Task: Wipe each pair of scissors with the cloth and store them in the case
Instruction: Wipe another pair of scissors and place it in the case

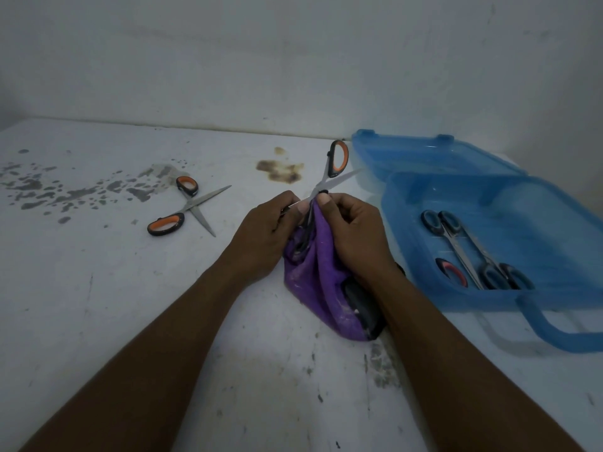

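Wiping step, judged midway: orange-handled scissors [337,158], blades open, held over the surface [130,305]. Left grip [264,236] is closed round their lower part; right grip [352,236] pinches purple cloth [319,288] onto a blade. Next calls for closing the blades and carrying them right to the blue case [456,301]. Second pair [187,207] awaits, left.

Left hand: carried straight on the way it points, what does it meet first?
The left hand would probably meet the right hand and the purple cloth it pinches round the held scissors; the blue case lies further on.
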